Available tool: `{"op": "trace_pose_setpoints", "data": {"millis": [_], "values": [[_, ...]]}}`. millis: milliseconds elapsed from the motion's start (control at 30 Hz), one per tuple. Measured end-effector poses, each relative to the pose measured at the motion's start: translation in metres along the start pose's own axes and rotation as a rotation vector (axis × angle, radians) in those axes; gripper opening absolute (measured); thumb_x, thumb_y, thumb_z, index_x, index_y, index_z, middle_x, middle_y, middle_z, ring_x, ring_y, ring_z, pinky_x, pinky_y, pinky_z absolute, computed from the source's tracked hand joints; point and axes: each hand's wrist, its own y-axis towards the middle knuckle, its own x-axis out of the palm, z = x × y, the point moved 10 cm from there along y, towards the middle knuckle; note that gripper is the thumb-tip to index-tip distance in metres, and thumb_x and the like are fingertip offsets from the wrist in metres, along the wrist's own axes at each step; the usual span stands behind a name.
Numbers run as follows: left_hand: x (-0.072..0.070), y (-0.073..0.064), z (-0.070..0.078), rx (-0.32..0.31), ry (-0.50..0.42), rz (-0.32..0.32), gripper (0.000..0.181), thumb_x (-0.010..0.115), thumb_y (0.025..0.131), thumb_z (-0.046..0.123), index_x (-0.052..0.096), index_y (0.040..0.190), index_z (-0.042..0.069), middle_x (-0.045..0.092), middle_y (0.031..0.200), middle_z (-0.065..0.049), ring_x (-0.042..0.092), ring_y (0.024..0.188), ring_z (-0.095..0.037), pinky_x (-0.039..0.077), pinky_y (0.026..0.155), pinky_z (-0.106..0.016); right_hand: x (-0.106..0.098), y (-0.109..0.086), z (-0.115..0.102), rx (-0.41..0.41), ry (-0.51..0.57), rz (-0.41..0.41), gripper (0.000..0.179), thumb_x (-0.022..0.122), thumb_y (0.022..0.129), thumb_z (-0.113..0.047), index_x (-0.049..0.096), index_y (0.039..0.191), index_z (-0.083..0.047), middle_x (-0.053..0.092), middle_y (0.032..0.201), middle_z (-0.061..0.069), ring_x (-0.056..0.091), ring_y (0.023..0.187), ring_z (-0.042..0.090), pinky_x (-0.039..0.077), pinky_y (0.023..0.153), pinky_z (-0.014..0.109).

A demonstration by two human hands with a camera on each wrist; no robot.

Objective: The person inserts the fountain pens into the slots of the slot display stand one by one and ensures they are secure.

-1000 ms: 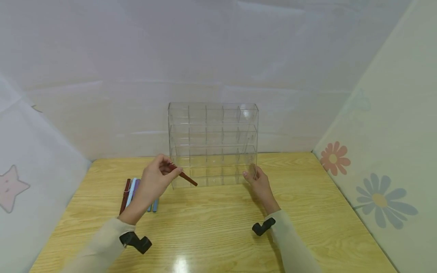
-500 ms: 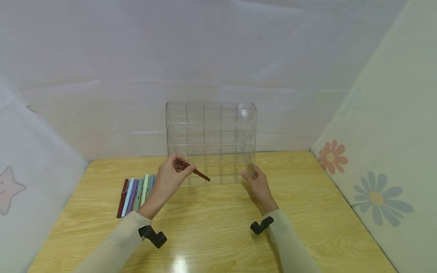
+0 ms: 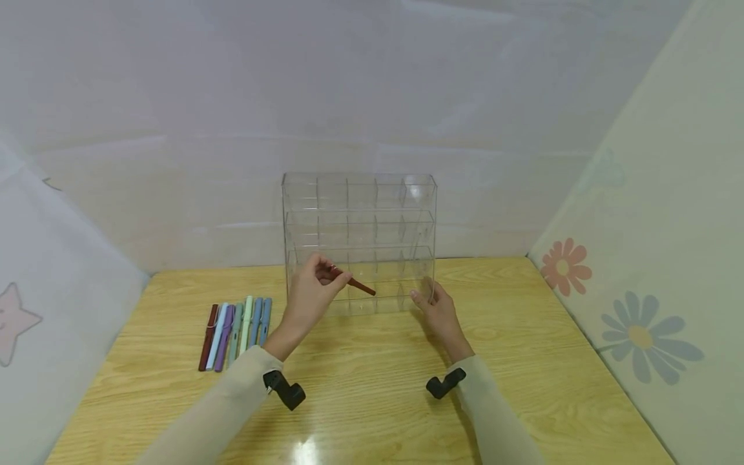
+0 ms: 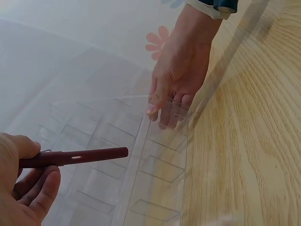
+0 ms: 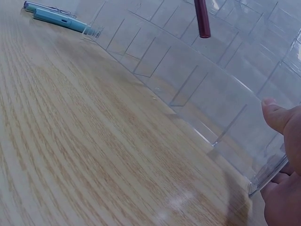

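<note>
My left hand (image 3: pixel 310 290) pinches a dark red pen (image 3: pixel 361 286) between thumb and fingers, its free end pointing right and slightly down. The pen overlaps the lower tiers of a clear acrylic rack (image 3: pixel 391 234) in the head view. This rack stands upright, with several tiers split into small compartments. My right hand (image 3: pixel 443 320) grips the rack's lower right edge, thumb at the front, other fingers behind the side panel. In the left wrist view the pen's metal clip (image 4: pixel 45 151) lies by my thumb. The right wrist view catches only the pen's free end (image 5: pixel 202 21) before the compartments.
Left of the rack, several pens lie side by side on the wooden table (image 3: pixel 372 400): a dark red pen (image 3: pixel 208 337), a purple pen (image 3: pixel 225 337), a pale green pen (image 3: pixel 247 325) and bluish ones. A pale wall covering (image 3: pixel 360 90) rises behind the rack.
My left hand has carried the dark red pen rightward and a little up across the rack's front, uncovering the row of pens on the table. My right hand keeps its place at the rack.
</note>
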Motion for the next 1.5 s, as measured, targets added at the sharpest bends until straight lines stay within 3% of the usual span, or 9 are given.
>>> {"op": "trace_pose_setpoints", "data": {"millis": [533, 933, 1500], "values": [[0.053, 0.015, 0.014, 0.064, -0.050, -0.017, 0.025, 0.079, 0.099, 0.020, 0.059, 0.108, 0.007, 0.075, 0.105, -0.012, 0.076, 0.093, -0.023, 0.064, 0.078, -0.027, -0.007, -0.006, -0.002, -0.007, -0.024, 0.006, 0.078, 0.068, 0.106, -0.038, 0.032, 0.166, -0.004, 0.028, 0.175, 0.022, 0.025, 0.163, 0.043, 0.028, 0.131, 0.060], [0.084, 0.019, 0.003, 0.047, -0.039, -0.029, 0.025, 0.081, 0.097, 0.014, 0.060, 0.108, 0.005, 0.075, 0.104, -0.014, 0.076, 0.092, -0.023, 0.064, 0.078, -0.026, -0.006, -0.009, 0.002, 0.026, -0.026, 0.007, 0.082, 0.069, 0.105, -0.042, 0.031, 0.167, -0.005, 0.029, 0.175, 0.020, 0.027, 0.163, 0.045, 0.030, 0.129, 0.061], [0.114, 0.016, -0.009, 0.091, 0.059, -0.071, 0.021, 0.078, 0.099, 0.016, 0.061, 0.108, 0.009, 0.073, 0.101, -0.006, 0.070, 0.089, -0.016, 0.061, 0.077, -0.028, -0.001, -0.010, -0.002, 0.010, -0.039, -0.002, 0.077, 0.067, 0.107, -0.034, 0.030, 0.167, -0.003, 0.027, 0.176, 0.021, 0.026, 0.162, 0.045, 0.030, 0.130, 0.060]]}}
